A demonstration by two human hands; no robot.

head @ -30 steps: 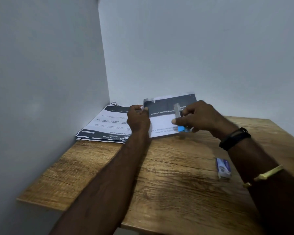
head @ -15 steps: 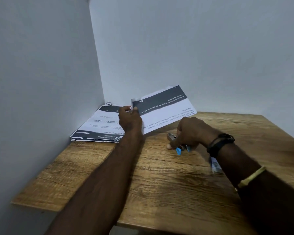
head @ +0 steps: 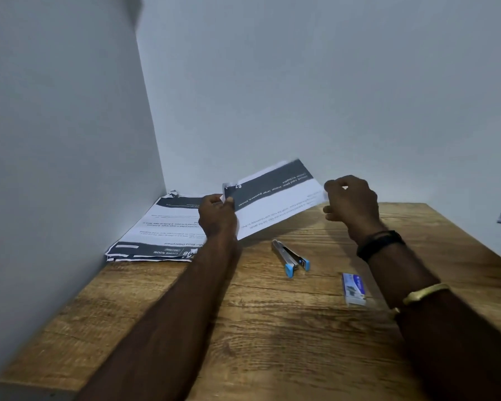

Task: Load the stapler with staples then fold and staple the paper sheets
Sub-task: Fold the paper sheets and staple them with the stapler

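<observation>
Wood-grain brown bench (head: 272, 337) set into a corner of pale grey walls, seen from the person's own head-worn camera. The left-hand grip (head: 217, 215) is clamped on the left edge of a white printed paper sheet with a dark grey header band (head: 275, 198), thumb on top, holding it tilted above the bench with its right side raised. The right-hand grip (head: 352, 201) sits at the sheet's right edge with fingers curled; blur makes it impossible to tell whether they pinch the paper or only touch it. A small silver metal stapler with blue plastic ends (head: 291, 257) lies flat on the bench between the two forearms, just nearer the camera than the held sheet and apart from both hands, its two arms spread slightly at the blue end. A small white-and-blue cardboard staple box (head: 354, 288) lies near it, to the right and closer to the camera, beside the right forearm. A stack of similar printed sheets with ragged edges (head: 156, 230) rests in the corner against the left wall, partly behind the left wrist. A black wristband (head: 379, 244) and a gold-coloured bangle (head: 425, 292) circle the right arm.
</observation>
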